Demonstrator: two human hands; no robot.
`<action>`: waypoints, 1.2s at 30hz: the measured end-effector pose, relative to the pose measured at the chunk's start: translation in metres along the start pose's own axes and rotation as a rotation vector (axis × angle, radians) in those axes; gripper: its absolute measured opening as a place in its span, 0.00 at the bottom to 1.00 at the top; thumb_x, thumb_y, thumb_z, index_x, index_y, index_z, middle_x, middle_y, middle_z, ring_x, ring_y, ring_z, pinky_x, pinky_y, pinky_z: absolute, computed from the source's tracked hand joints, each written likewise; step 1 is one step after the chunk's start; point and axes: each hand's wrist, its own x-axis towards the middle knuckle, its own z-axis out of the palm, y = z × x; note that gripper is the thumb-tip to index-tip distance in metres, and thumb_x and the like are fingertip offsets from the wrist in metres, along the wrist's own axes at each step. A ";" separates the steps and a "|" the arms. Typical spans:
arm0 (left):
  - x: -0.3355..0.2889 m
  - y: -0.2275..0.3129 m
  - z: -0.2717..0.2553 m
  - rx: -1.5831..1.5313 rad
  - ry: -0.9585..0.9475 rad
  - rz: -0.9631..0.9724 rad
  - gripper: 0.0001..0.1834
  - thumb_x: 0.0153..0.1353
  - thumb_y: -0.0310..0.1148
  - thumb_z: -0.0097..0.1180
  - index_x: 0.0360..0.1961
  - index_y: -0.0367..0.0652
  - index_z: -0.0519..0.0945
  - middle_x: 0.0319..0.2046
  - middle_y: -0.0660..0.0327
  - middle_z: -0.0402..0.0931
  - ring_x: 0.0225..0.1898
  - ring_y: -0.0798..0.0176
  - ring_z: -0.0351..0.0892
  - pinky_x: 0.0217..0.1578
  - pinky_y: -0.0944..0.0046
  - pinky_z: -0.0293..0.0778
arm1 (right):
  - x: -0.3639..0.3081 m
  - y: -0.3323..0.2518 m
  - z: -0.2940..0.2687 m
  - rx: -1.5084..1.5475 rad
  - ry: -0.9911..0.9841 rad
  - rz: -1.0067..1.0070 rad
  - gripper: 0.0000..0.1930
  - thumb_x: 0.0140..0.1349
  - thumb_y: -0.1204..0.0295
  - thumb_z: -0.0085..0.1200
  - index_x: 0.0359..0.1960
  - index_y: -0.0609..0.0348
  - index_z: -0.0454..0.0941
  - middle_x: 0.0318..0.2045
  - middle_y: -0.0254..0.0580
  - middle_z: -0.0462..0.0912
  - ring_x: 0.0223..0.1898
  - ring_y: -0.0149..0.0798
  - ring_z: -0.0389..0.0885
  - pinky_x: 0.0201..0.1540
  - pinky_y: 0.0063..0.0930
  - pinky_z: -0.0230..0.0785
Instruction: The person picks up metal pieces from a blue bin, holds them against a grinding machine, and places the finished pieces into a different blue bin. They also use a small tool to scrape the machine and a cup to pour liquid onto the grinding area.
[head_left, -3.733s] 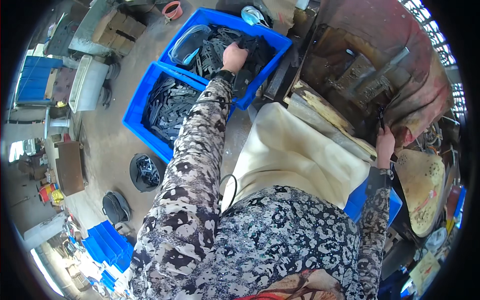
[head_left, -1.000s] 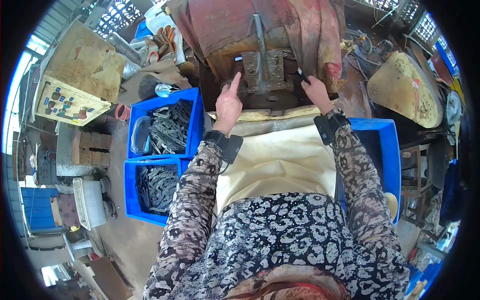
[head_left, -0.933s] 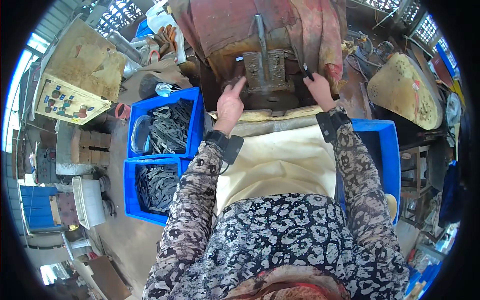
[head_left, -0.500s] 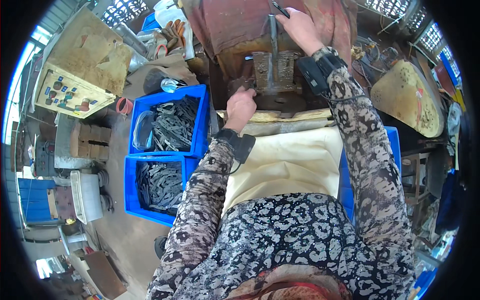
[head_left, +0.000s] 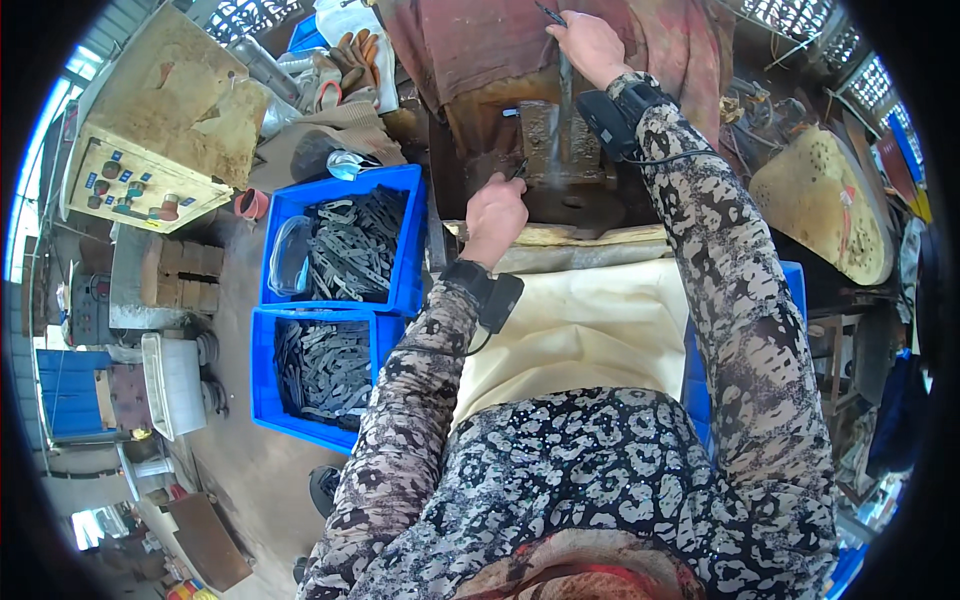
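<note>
My left hand [head_left: 497, 212] is closed at the front of a wet, brown machine bay. From its fingers sticks the tip of a narrow dark metal piece [head_left: 520, 168]. Farther back and to the right, my right hand [head_left: 590, 48] pinches a thin dark strip [head_left: 548, 12]; its kind is too small to tell. Below the right hand, a pipe [head_left: 566, 100] runs down beside a wet metal block [head_left: 538, 145], with what looks like water at its foot. A round, dark disc with a central hole [head_left: 575, 203] lies in the bay, right of my left hand.
Two blue bins [head_left: 418, 240] with many flat grey metal strips stand at the left. A control box [head_left: 150, 185] with knobs is beyond them, and gloves [head_left: 357, 62] lie at the back. A reddish cloth [head_left: 480, 50] hangs behind the bay. A cream apron [head_left: 580, 330] covers my lap.
My left hand has shifted slightly right and nearer to me, and the dark piece in it now shows more clearly. My right hand has moved a little left. The whole view has shifted slightly.
</note>
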 end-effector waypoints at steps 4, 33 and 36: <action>0.000 0.000 0.001 0.002 0.055 0.019 0.10 0.54 0.27 0.49 0.34 0.48 0.82 0.36 0.53 0.76 0.40 0.49 0.79 0.40 0.54 0.76 | -0.005 -0.004 -0.001 0.101 0.084 0.012 0.13 0.60 0.62 0.54 0.31 0.61 0.75 0.30 0.58 0.79 0.36 0.61 0.78 0.36 0.53 0.68; -0.005 -0.001 0.003 -0.001 0.141 0.074 0.09 0.53 0.26 0.50 0.30 0.49 0.83 0.30 0.56 0.76 0.34 0.49 0.79 0.34 0.53 0.76 | -0.001 -0.003 0.006 0.020 0.153 -0.027 0.12 0.58 0.62 0.56 0.26 0.59 0.78 0.26 0.54 0.81 0.33 0.58 0.80 0.35 0.52 0.70; -0.006 -0.001 0.003 -0.004 0.139 0.073 0.10 0.53 0.25 0.50 0.30 0.50 0.83 0.31 0.56 0.76 0.34 0.49 0.79 0.35 0.53 0.76 | -0.002 -0.004 0.003 0.025 0.123 0.007 0.12 0.58 0.62 0.55 0.26 0.59 0.78 0.26 0.54 0.81 0.33 0.58 0.80 0.35 0.52 0.70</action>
